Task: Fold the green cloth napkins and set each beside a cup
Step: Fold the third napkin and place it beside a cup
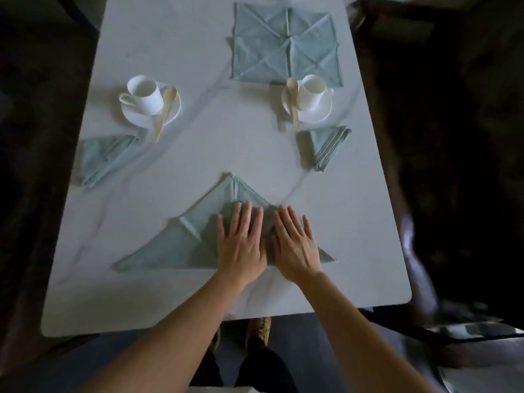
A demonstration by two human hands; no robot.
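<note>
A pale green napkin (181, 245), folded into a wide triangle, lies near the front of the white table (215, 154). My left hand (241, 239) and my right hand (295, 245) press flat on its right half, fingers spread, side by side. A folded napkin (102, 158) rests in front of the left cup (143, 95). Another folded napkin (326, 146) sits in front of the right cup (310, 92). An unfolded, creased napkin (283, 43) is spread flat at the back.
Each cup stands on a white saucer with a wooden spoon, the left spoon (164, 112) and the right spoon (293, 100). The table's front edge (226, 316) is close to my body. Dark chairs and floor surround the table.
</note>
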